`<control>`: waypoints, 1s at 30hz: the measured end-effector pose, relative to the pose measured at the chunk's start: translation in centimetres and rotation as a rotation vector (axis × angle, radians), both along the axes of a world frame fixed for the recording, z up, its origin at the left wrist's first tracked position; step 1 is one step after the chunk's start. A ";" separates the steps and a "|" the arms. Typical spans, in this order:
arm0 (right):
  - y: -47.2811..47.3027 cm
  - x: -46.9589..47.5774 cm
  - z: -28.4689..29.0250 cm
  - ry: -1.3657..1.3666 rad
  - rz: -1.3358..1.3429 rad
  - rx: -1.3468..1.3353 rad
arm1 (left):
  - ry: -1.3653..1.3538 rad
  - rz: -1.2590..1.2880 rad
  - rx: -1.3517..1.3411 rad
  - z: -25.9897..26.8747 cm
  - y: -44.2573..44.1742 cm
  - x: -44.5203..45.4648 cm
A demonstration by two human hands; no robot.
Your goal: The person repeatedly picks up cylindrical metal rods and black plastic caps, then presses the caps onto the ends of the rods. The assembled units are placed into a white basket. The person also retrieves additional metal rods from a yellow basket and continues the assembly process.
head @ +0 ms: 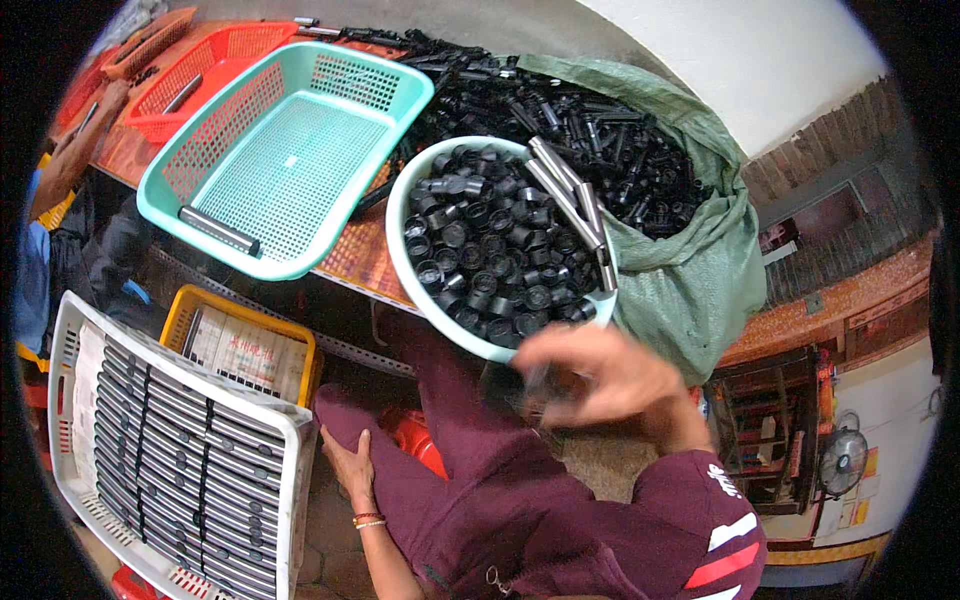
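Note:
My right hand is blurred, just below the near rim of a pale round basin. Its fingers curl round a dark thing that looks like a black plastic part; the blur hides its exact shape. Short black plastic caps fill the basin. Several shiny metal tubes lie over the basin's right side. My left hand rests on my thigh beside a white plastic crate, thumb apart and holding nothing. Rows of metal tubes with black ends lie inside that crate.
A turquoise basket holds one dark tube. Black plastic parts spill from a green woven sack. Red baskets stand farther left, near another person's arm. A yellow crate sits below the table edge.

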State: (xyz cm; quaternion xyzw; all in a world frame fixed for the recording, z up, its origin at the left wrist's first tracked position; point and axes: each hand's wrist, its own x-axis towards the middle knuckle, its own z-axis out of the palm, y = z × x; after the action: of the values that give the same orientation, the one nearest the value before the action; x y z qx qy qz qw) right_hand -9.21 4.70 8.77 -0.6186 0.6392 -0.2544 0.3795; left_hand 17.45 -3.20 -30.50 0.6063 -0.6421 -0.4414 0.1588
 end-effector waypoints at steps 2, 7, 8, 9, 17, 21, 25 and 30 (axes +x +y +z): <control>1.0 -3.4 1.6 -0.008 -0.479 -0.035 | -0.013 -0.023 0.028 0.1 0.0 -0.5; -2.4 -12.7 1.1 0.646 -0.684 -0.258 | -0.096 -0.045 0.109 0.2 0.0 -1.0; -3.3 -13.5 0.7 0.674 -0.683 -0.208 | -0.087 -0.043 0.126 0.4 0.0 -1.0; -4.3 -14.1 0.2 0.700 -0.683 -0.156 | -0.081 -0.042 0.143 0.9 -0.2 -1.1; -7.1 -15.7 -2.7 1.019 -0.492 0.148 | -0.069 -0.035 0.145 0.7 0.1 -0.8; -5.8 -14.7 -4.2 1.000 -0.481 0.152 | -0.036 -0.027 0.119 0.3 0.0 -0.9; -5.5 -16.0 -4.4 0.959 -0.469 0.172 | 0.015 -0.029 0.099 0.5 0.0 -0.9; -3.0 -5.4 -1.1 0.864 -0.447 -0.745 | 0.067 -0.028 -0.045 0.0 0.2 -0.2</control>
State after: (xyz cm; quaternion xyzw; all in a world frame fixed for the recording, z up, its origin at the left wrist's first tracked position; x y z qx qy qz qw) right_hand -14.64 1.66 7.65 -0.6077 0.7178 -0.2603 -0.2184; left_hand 17.24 -3.03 -30.46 0.5786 -0.6545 -0.4490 0.1877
